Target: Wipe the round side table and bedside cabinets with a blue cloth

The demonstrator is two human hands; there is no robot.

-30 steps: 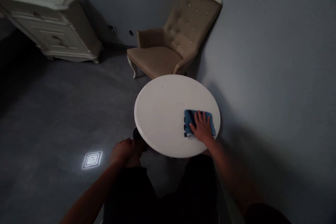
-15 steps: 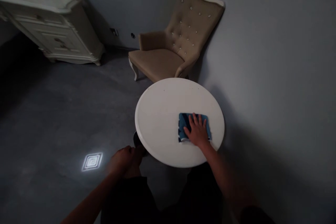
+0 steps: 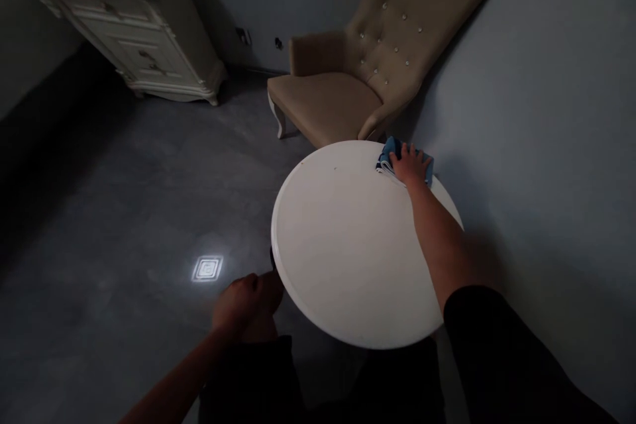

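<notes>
My right hand [image 3: 412, 165] lies on a folded blue patterned cloth [image 3: 385, 158], its fingers spread over the top. The cloth sits at the far right edge of a round white table [image 3: 348, 238], with a white-edged fold showing on its near side. Part of the cloth is hidden under the palm. My left hand [image 3: 237, 301] rests at my left knee [image 3: 271, 290], off the table's near left side. Its fingers look curled in, and nothing shows in them.
A brown tufted armchair [image 3: 328, 103] stands just behind the table. A grey wall [image 3: 546, 112] runs close along the right. Farther back on the left is a white carved cabinet [image 3: 149, 46]. A bright square pattern [image 3: 207, 269] shows on the dark floor [image 3: 149, 212].
My right hand has slid the cloth away from me, from the table's middle right to its far right edge. The view has shifted. My left hand stays at the knee.
</notes>
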